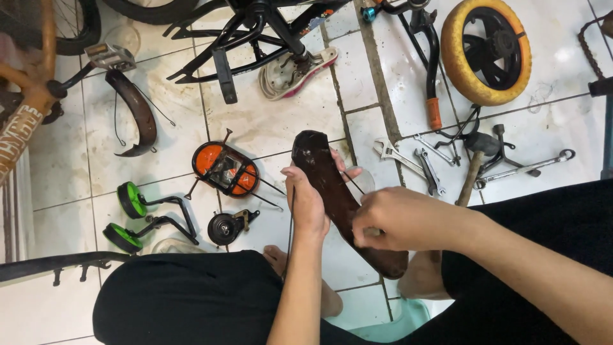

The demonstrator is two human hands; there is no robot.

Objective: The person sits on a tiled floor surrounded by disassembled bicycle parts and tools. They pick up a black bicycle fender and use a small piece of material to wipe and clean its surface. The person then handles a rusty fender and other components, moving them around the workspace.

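Held over the tiled floor above the person's lap, the dark mudguard sits clamped in the left hand while the right hand pinches its edge, so steady, firm support seems best.

hands gripping dark fender, wrenches nearby

floor: white tiles, stained | grout: dark | light: glossy glare upper right
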